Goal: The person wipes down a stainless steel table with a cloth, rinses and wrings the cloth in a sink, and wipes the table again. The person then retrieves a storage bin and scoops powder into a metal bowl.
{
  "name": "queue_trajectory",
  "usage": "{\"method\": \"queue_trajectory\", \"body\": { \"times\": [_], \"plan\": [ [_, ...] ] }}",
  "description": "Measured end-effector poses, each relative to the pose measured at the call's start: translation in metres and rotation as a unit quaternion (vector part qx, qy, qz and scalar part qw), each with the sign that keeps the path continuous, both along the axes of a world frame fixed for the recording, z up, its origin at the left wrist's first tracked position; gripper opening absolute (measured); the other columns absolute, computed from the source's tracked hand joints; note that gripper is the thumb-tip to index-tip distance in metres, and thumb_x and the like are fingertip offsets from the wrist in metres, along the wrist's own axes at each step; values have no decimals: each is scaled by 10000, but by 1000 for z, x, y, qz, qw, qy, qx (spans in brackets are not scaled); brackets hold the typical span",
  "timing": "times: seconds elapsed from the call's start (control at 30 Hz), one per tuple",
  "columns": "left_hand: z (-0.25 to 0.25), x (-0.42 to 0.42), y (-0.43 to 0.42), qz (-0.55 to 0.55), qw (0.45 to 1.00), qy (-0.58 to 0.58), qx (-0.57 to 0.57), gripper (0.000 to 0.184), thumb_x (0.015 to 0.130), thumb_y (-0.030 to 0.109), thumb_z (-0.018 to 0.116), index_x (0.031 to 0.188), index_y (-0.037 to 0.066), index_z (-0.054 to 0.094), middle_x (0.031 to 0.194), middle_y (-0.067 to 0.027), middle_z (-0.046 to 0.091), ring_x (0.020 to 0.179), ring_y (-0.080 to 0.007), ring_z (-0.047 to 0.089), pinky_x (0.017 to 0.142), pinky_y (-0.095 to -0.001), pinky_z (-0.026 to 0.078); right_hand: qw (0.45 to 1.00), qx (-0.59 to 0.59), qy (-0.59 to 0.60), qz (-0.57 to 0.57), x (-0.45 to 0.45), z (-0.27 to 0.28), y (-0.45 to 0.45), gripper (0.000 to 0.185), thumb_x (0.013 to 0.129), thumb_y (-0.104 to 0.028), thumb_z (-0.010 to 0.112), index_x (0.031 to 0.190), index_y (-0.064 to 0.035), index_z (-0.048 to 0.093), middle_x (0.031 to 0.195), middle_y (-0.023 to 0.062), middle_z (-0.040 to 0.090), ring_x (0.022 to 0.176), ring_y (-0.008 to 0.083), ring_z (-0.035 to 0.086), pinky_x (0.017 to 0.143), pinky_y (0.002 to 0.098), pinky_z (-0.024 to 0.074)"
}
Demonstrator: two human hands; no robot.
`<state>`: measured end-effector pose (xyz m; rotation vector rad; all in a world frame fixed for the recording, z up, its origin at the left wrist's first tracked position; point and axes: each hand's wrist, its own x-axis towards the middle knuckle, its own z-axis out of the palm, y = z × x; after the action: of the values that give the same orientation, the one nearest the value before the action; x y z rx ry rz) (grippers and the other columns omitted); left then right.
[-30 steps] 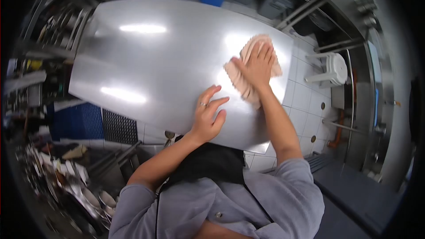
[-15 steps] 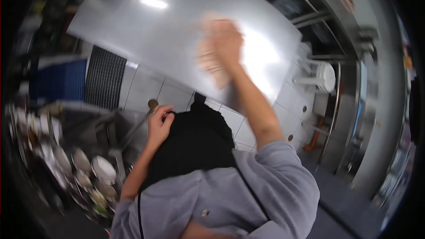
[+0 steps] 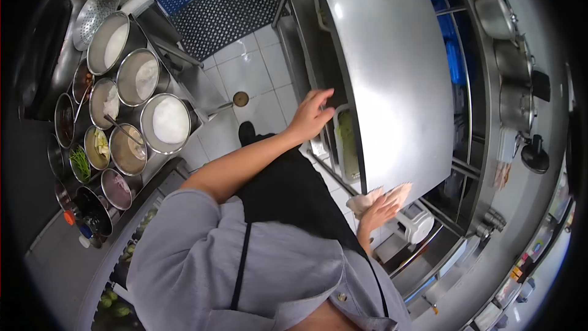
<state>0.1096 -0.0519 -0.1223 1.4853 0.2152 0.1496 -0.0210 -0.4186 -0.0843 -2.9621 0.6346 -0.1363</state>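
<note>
A steel table (image 3: 401, 73) with a shiny top stands in front of me. At its near right corner, my right hand (image 3: 378, 211) presses on a pale pink cloth (image 3: 397, 195), part of which hangs past the edge. My left hand (image 3: 312, 115) is in the air beside the table's left edge, its fingers apart and holding nothing. Below that hand, a container with green contents (image 3: 348, 147) shows under the tabletop.
Several steel pots of ingredients (image 3: 170, 121) crowd the counter on the left, near a perforated ladle (image 3: 97, 17). A black mat (image 3: 226, 15) lies on the tiled floor. A white stool (image 3: 418, 224) stands beyond the cloth. Pots (image 3: 495, 16) line the right shelf.
My view has turned left, bringing the pots into sight. The cloth under my right hand has gone from the tabletop's middle to its corner. My left hand has lifted away from my apron towards the table.
</note>
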Motion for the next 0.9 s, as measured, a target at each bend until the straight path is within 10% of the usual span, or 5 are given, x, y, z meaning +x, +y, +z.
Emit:
{"method": "queue_trajectory", "body": {
  "times": [0.1, 0.23, 0.9],
  "plan": [
    [15, 87, 5, 86, 992, -68, 68, 716, 944, 206, 616, 1545, 27, 269, 1570, -241, 244, 1452, -383, 281, 1165, -419, 284, 996, 21, -83, 31, -26, -2, 11, 667, 1043, -460, 425, 1527, -6, 351, 1595, 252, 270, 1485, 419, 207, 1216, 495, 136],
    [22, 193, 24, 189, 973, -9, 135, 874, 944, 289, 623, 1570, -18, 95, 1611, -323, 48, 1494, -437, 161, 1201, -440, 217, 987, -49, -154, 18, -15, -11, 8, 499, 1009, -347, 483, 1373, -11, 541, 1505, 265, 400, 1415, 475, 318, 1177, 542, 255],
    [13, 255, -24, 244, 908, 113, 322, 833, 907, 199, 531, 1562, -55, 81, 1574, -401, 44, 1484, -474, 179, 1195, -428, 244, 984, -52, -168, 26, 44, -5, -44, 467, 959, -265, 538, 1382, -70, 570, 1531, 222, 404, 1387, 492, 369, 1151, 526, 315]
  ]
}}
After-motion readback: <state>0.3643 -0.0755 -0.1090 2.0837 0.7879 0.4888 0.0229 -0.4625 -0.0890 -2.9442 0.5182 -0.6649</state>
